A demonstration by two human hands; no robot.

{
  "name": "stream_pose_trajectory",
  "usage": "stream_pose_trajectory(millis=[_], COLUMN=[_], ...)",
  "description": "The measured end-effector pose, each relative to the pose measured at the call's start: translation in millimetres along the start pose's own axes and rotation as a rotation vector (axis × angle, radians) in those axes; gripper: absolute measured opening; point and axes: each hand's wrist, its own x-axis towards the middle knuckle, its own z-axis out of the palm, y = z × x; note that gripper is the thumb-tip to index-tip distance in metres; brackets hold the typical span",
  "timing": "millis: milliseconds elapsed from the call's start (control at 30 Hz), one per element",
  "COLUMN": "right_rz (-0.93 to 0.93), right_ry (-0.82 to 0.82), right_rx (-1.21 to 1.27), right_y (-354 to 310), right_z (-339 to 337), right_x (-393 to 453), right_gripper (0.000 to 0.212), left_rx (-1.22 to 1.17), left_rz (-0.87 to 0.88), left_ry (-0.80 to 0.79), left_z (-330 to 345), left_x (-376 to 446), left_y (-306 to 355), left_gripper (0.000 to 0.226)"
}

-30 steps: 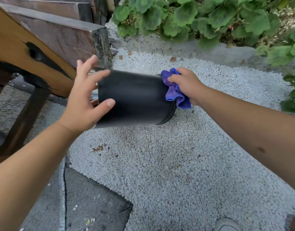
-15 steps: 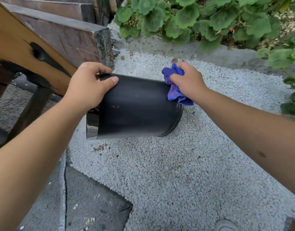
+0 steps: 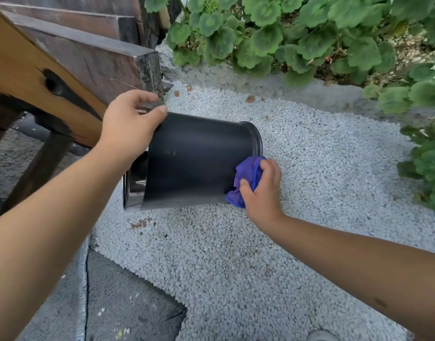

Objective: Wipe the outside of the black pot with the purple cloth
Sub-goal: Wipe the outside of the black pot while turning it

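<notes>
The black pot (image 3: 196, 158) is held on its side above white gravel, its rimmed end pointing right and a shiny metal liner (image 3: 134, 190) showing at its left end. My left hand (image 3: 129, 126) grips the pot's upper left end, thumb across the top. My right hand (image 3: 263, 193) holds the bunched purple cloth (image 3: 247, 180) against the pot's lower right side, close to the rim.
White gravel (image 3: 285, 242) covers the ground below. A wooden bench (image 3: 39, 77) with a dark leg stands at the left, stone steps behind it. Green leafy plants (image 3: 309, 38) line the back and right. A grey paving slab (image 3: 128, 306) lies at the bottom left.
My right hand has carried the cloth from the pot's upper right rim down to its lower right side. My left hand went from open fingers to a grip on the pot's end.
</notes>
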Motion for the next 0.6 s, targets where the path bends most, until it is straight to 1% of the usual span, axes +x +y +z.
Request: stream_pose_trajectory(millis=[33,67,100,167,200,233,267,300,400,433,500,533,600], right_rz=[0.009,0.012,0.01,0.011,0.018,0.036,0.063,0.084,0.083,0.081,0.079,0.08,0.063], right_ry=[0.006,0.011,0.008,-0.006,-0.008,-0.011,-0.016,-0.023,-0.034,-0.038,-0.084,-0.13,-0.216], right_rx=[0.006,0.008,0.006,-0.011,-0.009,0.002,0.021,0.035,0.037,0.033,0.018,0.002,-0.047], right_y=[1.5,2.5,3.5,5.2,5.2,4.4,1.8,-1.8,-14.9,-20.0,-28.8,-31.0,-32.7], right_z=[2.2,1.7,-0.3,-6.6,-10.3,-13.2,-15.4,-16.8,-20.4,-21.5,-23.1,-22.0,-17.2], right_x=[-0.5,1.6,5.6,15.9,22.1,28.8,34.9,41.1,62.3,69.5,83.5,88.2,96.2], right_gripper=[0.05,0.05,0.049,0.049,0.05,0.05,0.051,0.051,0.045,0.043,0.039,0.037,0.035], left_rx=[-0.146,-0.256,-0.286,-0.177,-0.125,-0.136,-0.179,-0.22,-0.32,-0.295,-0.148,-0.09,-0.057], left_rz=[-0.015,0.027,0.134,0.342,0.376,0.346,0.295,0.272,0.313,0.33,0.306,0.268,0.227], left_ry=[0.009,-0.01,-0.062,-0.245,-0.34,-0.433,-0.492,-0.501,-0.391,-0.345,-0.282,-0.274,-0.26], left_z=[-5.2,-11.4,-17.3,-21.8,-19.7,-14.0,-6.8,0.3,7.9,5.6,0.9,0.3,1.6], left_x=[-4.6,-11.3,-19.7,-41.7,-54.0,-65.6,-75.6,-81.0,-71.0,-62.5,-46.5,-43.7,-43.7], left_y=[-3.0,-9.2,-17.6,-40.6,-48.9,-54.8,-56.2,-53.7,-40.0,-36.0,-32.2,-31.5,-31.5], left_gripper=[0.035,0.041,0.048,0.072,0.084,0.094,0.1,0.103,0.102,0.1,0.097,0.096,0.086])
